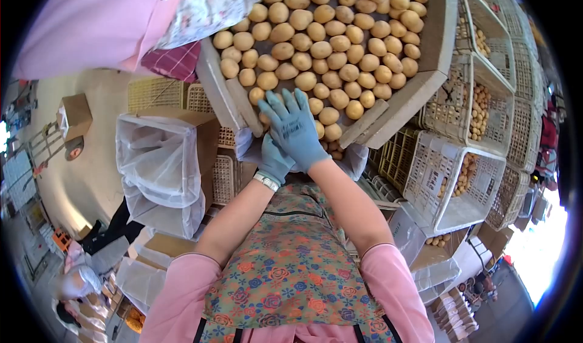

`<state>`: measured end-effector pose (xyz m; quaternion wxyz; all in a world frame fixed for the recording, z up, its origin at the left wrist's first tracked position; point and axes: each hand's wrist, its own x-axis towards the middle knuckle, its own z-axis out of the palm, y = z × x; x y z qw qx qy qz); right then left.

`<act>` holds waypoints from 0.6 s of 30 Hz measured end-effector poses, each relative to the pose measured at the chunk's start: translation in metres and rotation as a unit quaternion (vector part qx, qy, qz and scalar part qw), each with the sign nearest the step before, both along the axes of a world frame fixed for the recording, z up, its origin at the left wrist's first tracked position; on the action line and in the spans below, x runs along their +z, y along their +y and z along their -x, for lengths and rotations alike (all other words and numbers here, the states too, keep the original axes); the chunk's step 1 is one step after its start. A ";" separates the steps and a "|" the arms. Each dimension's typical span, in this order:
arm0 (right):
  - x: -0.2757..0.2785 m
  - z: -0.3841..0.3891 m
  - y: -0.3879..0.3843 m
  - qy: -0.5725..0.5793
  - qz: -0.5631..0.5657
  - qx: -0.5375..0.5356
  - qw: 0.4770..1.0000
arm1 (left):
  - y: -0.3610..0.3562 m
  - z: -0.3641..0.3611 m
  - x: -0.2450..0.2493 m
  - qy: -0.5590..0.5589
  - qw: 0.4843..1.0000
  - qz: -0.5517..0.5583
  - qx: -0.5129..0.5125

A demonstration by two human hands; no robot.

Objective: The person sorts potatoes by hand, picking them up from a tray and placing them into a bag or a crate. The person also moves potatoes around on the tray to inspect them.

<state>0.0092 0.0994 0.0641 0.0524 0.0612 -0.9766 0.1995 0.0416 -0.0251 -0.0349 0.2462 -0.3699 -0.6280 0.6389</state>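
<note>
My right hand [294, 130], in a blue-grey work glove, is stretched out over the near end of a sorting table [419, 85] covered with potatoes [303, 61]. Its fingers point forward and lie fairly flat, close to the nearest potatoes. Tucked against its underside and left edge is my gloved left hand [276, 161], with a watch [267, 181] at the wrist. The left fingers are mostly hidden behind the right hand, so what they grip, if anything, cannot be seen. Potatoes sit at the table's narrow opening, just beyond and right of my hands.
Stacked white plastic crates [452, 176], some with potatoes, stand on the right. Left of me is a cardboard box [206, 155] with a white liner [158, 155]. A co-worker's pink sleeve [97, 24] reaches in at upper left. Wooden boards [243, 103] edge the opening.
</note>
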 end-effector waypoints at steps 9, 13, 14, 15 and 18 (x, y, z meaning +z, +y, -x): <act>-0.006 -0.011 0.032 -0.088 -0.059 -0.323 0.941 | -0.009 -0.008 -0.026 0.641 -0.059 0.729 -0.231; 0.010 0.002 -0.034 -0.090 0.060 -0.190 0.976 | 0.008 0.008 0.004 0.521 0.564 0.619 -0.164; 0.011 0.004 -0.033 -0.147 0.036 -0.147 0.977 | 0.005 0.007 0.005 0.495 0.590 0.611 -0.181; 0.006 -0.002 -0.027 -0.146 0.038 -0.149 0.977 | 0.001 0.007 0.006 0.468 0.616 0.602 -0.199; -0.011 -0.041 0.007 -0.073 -0.077 -0.012 0.994 | -0.006 0.005 0.014 0.382 0.690 0.563 -0.247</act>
